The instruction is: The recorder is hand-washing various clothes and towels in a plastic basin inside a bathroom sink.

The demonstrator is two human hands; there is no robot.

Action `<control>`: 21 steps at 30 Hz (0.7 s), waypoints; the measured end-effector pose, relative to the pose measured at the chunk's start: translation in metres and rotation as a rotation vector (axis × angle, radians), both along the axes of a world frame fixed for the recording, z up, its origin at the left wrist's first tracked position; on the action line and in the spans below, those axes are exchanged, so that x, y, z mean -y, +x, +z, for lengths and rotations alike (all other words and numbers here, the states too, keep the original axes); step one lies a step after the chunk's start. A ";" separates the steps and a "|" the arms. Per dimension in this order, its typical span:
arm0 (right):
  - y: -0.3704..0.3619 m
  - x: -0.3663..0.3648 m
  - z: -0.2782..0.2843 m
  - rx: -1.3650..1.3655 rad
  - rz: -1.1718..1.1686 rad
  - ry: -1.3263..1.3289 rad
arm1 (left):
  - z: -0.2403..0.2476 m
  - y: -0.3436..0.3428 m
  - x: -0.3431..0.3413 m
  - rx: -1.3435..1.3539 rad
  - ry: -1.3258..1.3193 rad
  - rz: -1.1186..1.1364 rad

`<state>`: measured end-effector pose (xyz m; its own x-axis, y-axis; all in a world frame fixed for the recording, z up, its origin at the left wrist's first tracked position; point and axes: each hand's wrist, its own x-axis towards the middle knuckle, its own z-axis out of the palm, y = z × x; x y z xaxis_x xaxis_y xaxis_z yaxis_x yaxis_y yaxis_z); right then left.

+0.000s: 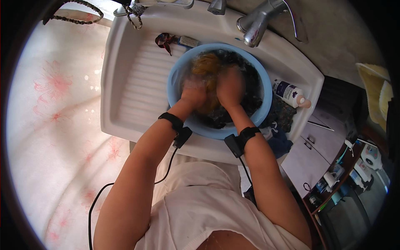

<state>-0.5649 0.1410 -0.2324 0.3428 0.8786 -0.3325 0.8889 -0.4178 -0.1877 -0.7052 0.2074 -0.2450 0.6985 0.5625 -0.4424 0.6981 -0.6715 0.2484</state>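
A round light-blue basin (171,101) stands in the sink, filled with water and wet cloth. Inside it, a mustard-yellow cloth (206,64) lies on the left and middle, beside dark wet cloth (252,82) on the right. Both my hands are down in the basin. My left hand (194,92) is at the left, against the yellow cloth and partly under water. Just right of the yellow cloth is my right hand (230,88), next to the dark cloth. Motion blurs the fingers of both, so their grip does not show.
The white sink (125,118) has a ribbed slope on the left. A brush (188,41) lies behind the basin, below a chrome faucet (255,33). A white bottle (288,93) and dark cloth (280,142) rest at the right. Wrist-strap cables hang along my arms.
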 end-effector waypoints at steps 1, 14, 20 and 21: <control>0.002 -0.001 -0.002 -0.029 -0.032 -0.002 | 0.002 0.004 -0.004 -0.050 -0.028 0.009; 0.030 0.045 0.046 -0.654 -0.406 0.464 | 0.084 -0.010 -0.021 0.178 -0.150 0.269; -0.020 0.062 0.076 -1.722 -1.152 0.055 | 0.112 -0.002 -0.006 0.500 -0.586 0.738; -0.017 0.061 0.080 -1.840 -1.135 0.000 | 0.120 0.004 -0.001 0.498 -0.587 0.734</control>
<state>-0.5823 0.0801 -0.1520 -0.0430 0.5834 -0.8111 -0.8103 -0.4953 -0.3133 -0.7011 0.2088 -0.1247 0.4522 0.7107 -0.5389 0.6138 0.1904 0.7661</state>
